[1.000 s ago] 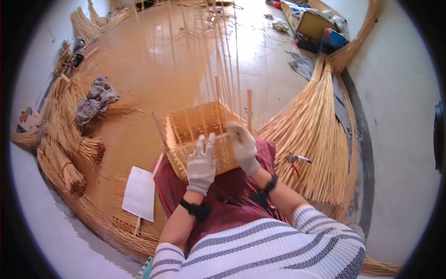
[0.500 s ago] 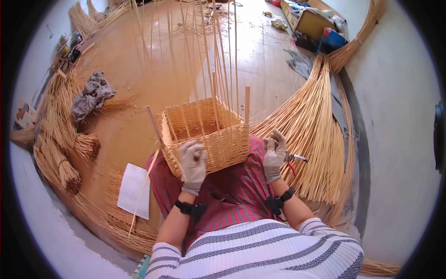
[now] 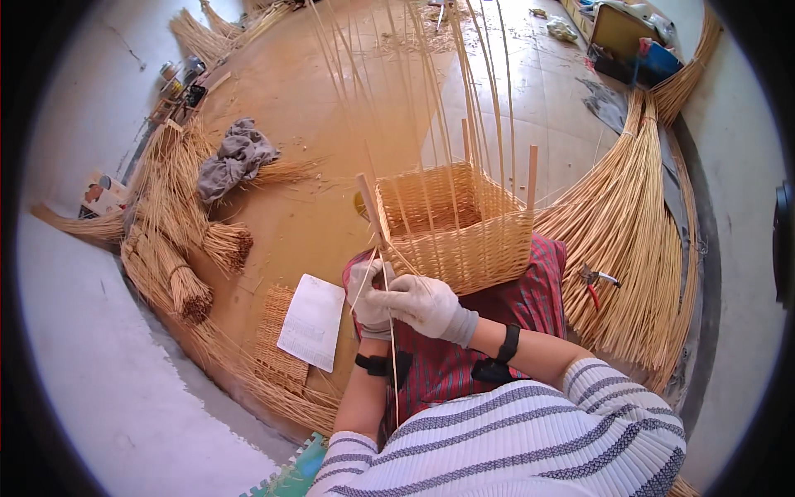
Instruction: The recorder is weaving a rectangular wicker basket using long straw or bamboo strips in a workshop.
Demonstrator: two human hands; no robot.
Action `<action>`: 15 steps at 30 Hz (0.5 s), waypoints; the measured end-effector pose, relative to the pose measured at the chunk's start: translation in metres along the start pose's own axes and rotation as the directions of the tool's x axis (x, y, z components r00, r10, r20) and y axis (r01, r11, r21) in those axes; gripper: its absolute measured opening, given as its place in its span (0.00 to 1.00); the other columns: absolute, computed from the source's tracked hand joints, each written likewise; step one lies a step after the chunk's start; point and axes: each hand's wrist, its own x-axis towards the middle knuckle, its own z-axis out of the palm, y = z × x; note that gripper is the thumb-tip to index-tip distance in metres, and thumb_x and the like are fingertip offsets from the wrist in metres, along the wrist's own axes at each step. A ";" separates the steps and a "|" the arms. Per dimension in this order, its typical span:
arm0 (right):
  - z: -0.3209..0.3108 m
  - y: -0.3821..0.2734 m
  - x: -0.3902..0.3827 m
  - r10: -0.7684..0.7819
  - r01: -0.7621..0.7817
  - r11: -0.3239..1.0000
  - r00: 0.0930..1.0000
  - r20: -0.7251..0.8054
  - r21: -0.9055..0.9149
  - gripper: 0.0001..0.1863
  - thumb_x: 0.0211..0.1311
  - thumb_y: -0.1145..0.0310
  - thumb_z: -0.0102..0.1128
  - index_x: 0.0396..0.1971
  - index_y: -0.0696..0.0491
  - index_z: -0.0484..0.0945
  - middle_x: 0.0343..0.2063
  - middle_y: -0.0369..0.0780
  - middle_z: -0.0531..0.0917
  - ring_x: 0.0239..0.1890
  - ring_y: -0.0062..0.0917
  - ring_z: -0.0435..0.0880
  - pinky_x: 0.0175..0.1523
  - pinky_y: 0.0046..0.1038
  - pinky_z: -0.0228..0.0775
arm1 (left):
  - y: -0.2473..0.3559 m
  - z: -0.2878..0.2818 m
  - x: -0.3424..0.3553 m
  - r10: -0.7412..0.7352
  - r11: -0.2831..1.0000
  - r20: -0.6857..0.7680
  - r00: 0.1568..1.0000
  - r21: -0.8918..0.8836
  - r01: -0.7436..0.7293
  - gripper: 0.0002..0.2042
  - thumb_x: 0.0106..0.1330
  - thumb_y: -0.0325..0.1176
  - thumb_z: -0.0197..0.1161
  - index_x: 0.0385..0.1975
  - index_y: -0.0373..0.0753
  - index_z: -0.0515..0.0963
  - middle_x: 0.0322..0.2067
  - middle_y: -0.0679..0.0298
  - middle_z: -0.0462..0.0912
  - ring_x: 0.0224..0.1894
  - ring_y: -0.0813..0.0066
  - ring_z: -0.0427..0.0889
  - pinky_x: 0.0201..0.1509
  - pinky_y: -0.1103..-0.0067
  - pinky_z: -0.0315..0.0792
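A rectangular wicker basket point(image 3: 464, 257) rests on the red striped cloth point(image 3: 522, 311) over my lap. Its woven walls carry wooden corner posts and tall upright wicker stakes that rise out of view. At the near left corner, below the wooden post point(image 3: 369, 203), my gloved left hand point(image 3: 367, 302) is closed on a pale wicker strand point(image 3: 392, 364). My gloved right hand point(image 3: 424, 306) reaches across and pinches the same strand close beside it. The strand hangs down over my lap. Fingertips partly overlap, so the exact grip is hidden.
On the right lies a large fan of loose wicker rods point(image 3: 629, 240), with red-and-white handled pruning shears point(image 3: 598, 282) on it. To the left are tied wicker bundles point(image 3: 186, 286), a grey cloth point(image 3: 238, 160), a white paper sheet point(image 3: 313, 321) and a woven piece point(image 3: 277, 344).
My right hand has come leftward from the basket's right side to join my left hand at the near left corner. The whole scene has shifted right in the view.
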 end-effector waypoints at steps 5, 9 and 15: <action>-0.010 0.013 -0.025 0.287 -0.219 0.832 0.956 -0.057 0.511 0.17 0.63 0.75 0.65 0.50 0.43 0.88 0.40 0.39 0.88 0.37 0.32 0.87 0.44 0.32 0.82 | 0.001 -0.009 0.054 -0.459 0.790 0.325 0.827 -0.278 0.547 0.19 0.71 0.27 0.67 0.59 0.37 0.74 0.37 0.68 0.78 0.39 0.82 0.77 0.46 0.83 0.75; -0.025 0.053 -0.022 0.662 -0.431 0.587 0.743 -0.100 0.685 0.18 0.66 0.78 0.62 0.54 0.47 0.86 0.46 0.45 0.89 0.43 0.27 0.88 0.48 0.29 0.84 | -0.018 -0.024 0.084 -0.485 0.686 0.653 0.581 -0.128 0.716 0.16 0.71 0.32 0.69 0.56 0.39 0.75 0.35 0.74 0.77 0.39 0.85 0.77 0.43 0.84 0.75; -0.022 0.039 0.097 0.199 -0.308 0.873 0.933 -0.301 -0.379 0.32 0.72 0.70 0.58 0.74 0.37 0.63 0.49 0.47 0.88 0.40 0.39 0.90 0.46 0.37 0.83 | -0.026 0.003 0.054 -0.462 0.760 0.411 0.786 -0.274 0.589 0.10 0.70 0.22 0.63 0.47 0.38 0.74 0.37 0.71 0.76 0.39 0.84 0.75 0.45 0.82 0.75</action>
